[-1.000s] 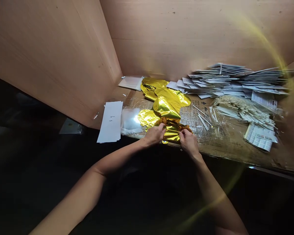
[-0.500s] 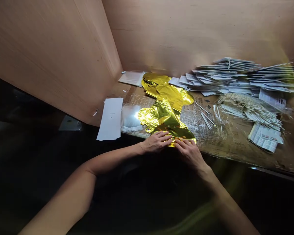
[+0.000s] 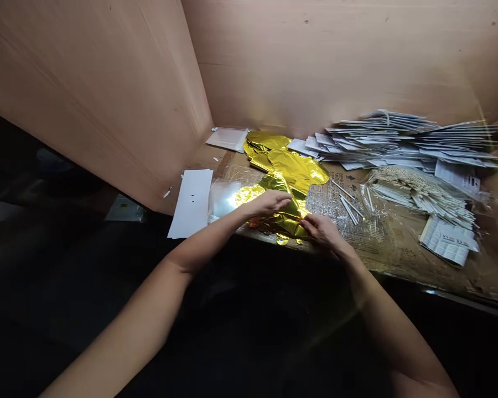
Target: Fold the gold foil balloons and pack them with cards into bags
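A flat, shiny gold foil balloon lies partly folded at the table's front edge. Rounded tabs of it stick out at the front. Over its upper part is my left hand, fingers stretched out and above the foil; whether they press on it I cannot tell. My right hand pinches the balloon's right edge between thumb and fingers. Behind it, more gold foil balloons lie flat in an overlapping pile.
To the left are white cards and clear plastic sleeves, with another stack of sleeves behind. Loose white sticks, a bag of sticks and a printed leaflet lie right. Printed packets pile along the back panel.
Both hands have moved up from the front edge. The balloon's near part has been folded away from me. My left hand has lifted and its fingers have straightened.
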### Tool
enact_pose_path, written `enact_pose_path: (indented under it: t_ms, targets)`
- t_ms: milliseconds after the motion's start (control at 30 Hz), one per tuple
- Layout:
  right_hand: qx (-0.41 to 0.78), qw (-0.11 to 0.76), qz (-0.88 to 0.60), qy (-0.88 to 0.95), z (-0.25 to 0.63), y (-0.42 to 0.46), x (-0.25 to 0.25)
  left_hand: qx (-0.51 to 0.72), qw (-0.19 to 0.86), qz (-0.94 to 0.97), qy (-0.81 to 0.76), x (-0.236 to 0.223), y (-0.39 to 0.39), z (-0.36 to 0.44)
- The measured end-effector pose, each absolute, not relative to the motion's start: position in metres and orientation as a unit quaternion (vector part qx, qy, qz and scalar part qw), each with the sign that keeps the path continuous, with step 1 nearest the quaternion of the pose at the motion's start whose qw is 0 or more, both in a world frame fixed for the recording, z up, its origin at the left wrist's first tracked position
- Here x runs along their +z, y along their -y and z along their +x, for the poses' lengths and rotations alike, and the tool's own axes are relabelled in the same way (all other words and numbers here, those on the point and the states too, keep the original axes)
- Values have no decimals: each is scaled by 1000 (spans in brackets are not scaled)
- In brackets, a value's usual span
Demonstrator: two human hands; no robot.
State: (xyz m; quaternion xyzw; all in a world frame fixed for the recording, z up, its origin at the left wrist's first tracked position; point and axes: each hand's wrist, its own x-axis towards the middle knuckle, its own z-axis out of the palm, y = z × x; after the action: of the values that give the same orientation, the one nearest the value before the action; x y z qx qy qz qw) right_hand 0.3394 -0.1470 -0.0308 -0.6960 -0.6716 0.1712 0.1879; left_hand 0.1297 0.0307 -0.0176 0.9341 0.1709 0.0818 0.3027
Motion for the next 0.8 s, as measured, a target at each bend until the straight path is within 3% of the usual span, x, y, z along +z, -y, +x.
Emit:
enact_pose_path:
  t_ms: [100,200,333,433,500,567,667,800]
  targets:
    - [81,251,-627,734,332,185,-41,13,233,966,-115,-31,-52,130]
    - [-8,247,-557,793,323,222,-46,-4,171,966,-194,-33,-84,132]
    - [-64,260,-511,817,314,245,-49,90,118,947,-286,-3,-105,141]
    - [-80,277,-489,823,313,248,-54,200,145,951,-185,16,-62,139]
    - [-84,279,-475,830,314,248,-58,185,200,961,-43,11,-9,124]
    - [-80,279,-464,837,314,251,-63,149,187,971,30,-9,45,99]
    - [-54,288,-467,834,312,256,-68,156,135,979,1,-49,93,63]
    - [14,339,-551,763,308,251,-63,187,184,964,-51,-72,87,52]
